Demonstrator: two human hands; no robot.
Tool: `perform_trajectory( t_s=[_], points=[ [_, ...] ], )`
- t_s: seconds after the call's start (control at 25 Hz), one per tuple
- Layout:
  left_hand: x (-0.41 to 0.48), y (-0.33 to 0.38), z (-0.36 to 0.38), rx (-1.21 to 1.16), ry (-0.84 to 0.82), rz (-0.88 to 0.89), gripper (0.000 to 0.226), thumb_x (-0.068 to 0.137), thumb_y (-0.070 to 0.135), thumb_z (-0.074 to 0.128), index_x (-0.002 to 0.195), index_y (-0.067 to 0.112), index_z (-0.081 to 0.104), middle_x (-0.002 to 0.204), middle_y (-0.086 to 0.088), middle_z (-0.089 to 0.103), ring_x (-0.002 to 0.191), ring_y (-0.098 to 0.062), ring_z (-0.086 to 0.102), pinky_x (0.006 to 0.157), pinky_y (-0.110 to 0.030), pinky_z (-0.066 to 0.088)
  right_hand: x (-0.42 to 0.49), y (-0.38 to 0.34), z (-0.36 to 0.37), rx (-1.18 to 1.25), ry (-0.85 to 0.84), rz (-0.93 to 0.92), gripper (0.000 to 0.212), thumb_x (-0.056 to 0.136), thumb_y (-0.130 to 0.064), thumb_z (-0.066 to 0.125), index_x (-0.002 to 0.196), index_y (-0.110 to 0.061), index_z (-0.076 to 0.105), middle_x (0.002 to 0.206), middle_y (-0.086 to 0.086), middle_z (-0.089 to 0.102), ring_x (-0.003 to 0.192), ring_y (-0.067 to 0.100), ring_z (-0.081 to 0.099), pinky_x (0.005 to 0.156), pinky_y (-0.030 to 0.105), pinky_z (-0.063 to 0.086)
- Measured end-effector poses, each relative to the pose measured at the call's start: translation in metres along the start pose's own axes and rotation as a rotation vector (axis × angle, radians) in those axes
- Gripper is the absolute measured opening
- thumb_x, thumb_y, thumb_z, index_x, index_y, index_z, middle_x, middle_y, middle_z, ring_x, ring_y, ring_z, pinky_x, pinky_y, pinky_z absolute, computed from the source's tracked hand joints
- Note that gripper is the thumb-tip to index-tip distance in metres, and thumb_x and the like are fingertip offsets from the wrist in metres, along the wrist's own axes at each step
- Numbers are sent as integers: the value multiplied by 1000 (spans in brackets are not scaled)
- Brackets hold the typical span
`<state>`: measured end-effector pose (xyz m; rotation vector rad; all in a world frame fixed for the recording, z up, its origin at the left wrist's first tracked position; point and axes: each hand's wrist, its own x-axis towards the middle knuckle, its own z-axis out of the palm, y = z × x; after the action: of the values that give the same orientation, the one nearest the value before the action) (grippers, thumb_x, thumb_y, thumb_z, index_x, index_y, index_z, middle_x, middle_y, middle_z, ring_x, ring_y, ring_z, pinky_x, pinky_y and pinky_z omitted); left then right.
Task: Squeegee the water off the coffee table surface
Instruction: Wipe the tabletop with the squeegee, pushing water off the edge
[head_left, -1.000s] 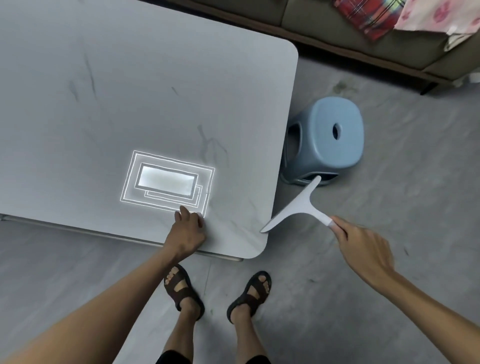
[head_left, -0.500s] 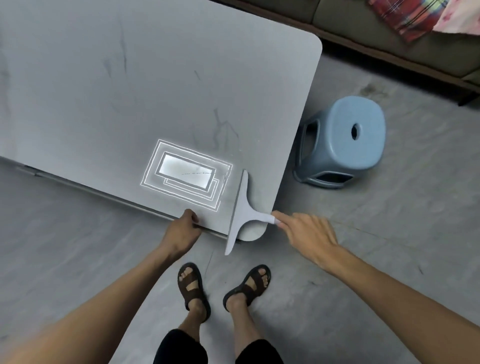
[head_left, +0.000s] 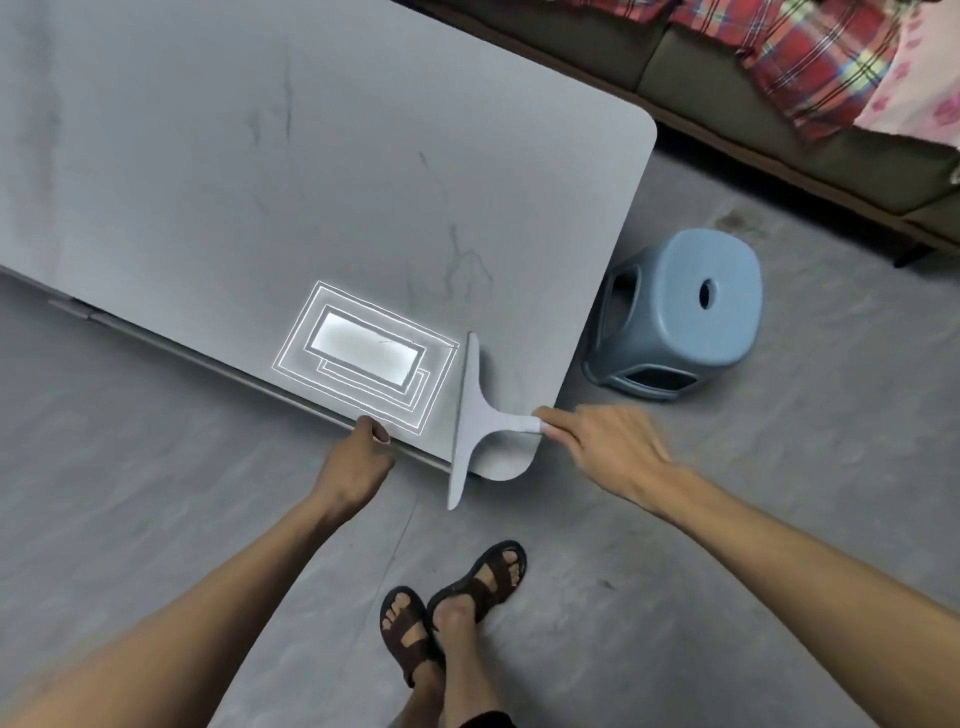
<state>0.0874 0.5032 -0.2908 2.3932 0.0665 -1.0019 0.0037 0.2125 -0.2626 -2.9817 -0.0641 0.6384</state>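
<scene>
Grey and smooth, the coffee table bears a white squeegee at its near corner, its handle pinched in the right hand, while the left hand curls over the table's near edge, a blue stool close by.

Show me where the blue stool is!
In the head view the blue stool stands on the floor on the right, beside the coffee table's right edge, with the sofa beyond it.

Home living room: sofa, coffee table, stool
</scene>
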Motion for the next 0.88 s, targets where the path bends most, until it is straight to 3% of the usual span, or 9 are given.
perform_trajectory(
  t_s=[0.16,0.32,0.4,0.48,0.64,0.76,0.88],
  points=[
    [13,-21,-20,-61,98,-34,21,80,10,54,101,12,49,75,-7,57,62,-22,50,51,-29,34,99,-64,-4,58,-39,-172,38,100,-54,22,110,-39,55,77,-4,65,77,26,64,57,32,40],
    [26,-32,-28,-83,113,-49,21,80,11,55,101,12,50,77,-8,56,62,-21,48,52,-29,34,147,-71,-9,94,-19,-167,51,94,-60,15,109,-35,57,82,-5,68,85,28,65,62,34,41],
    [27,-29,-24,-69,82,-54,21,81,10,54,102,13,50,73,-7,55,60,-21,47,50,-28,32,147,-47,-12,127,23,-84,55,92,-62,12,116,-38,54,93,-1,71,91,33,65,66,37,42],
    [29,-21,-17,-70,55,-48,22,81,10,54,103,13,50,74,-7,55,62,-20,48,50,-28,31,136,-9,-13,148,65,71,40,98,-54,21,123,-43,50,101,5,71,92,35,65,66,38,41],
    [30,0,-2,-101,9,-24,22,82,10,53,103,13,51,82,-6,58,68,-21,50,52,-29,34,70,51,-1,121,107,320,31,101,-49,29,120,-42,52,86,9,71,78,38,64,60,37,44],
    [28,10,7,-98,-39,-11,21,83,12,53,104,14,51,78,-4,58,65,-19,49,52,-29,34,8,56,17,149,85,463,31,100,-46,36,126,-43,53,90,12,72,82,40,65,64,40,49],
    [23,20,10,-87,-117,19,18,84,15,53,102,16,53,97,-5,64,73,-19,54,54,-25,37,-44,54,25,162,24,607,34,100,-47,35,127,-41,54,95,14,73,87,40,66,68,40,49]
  ],
)
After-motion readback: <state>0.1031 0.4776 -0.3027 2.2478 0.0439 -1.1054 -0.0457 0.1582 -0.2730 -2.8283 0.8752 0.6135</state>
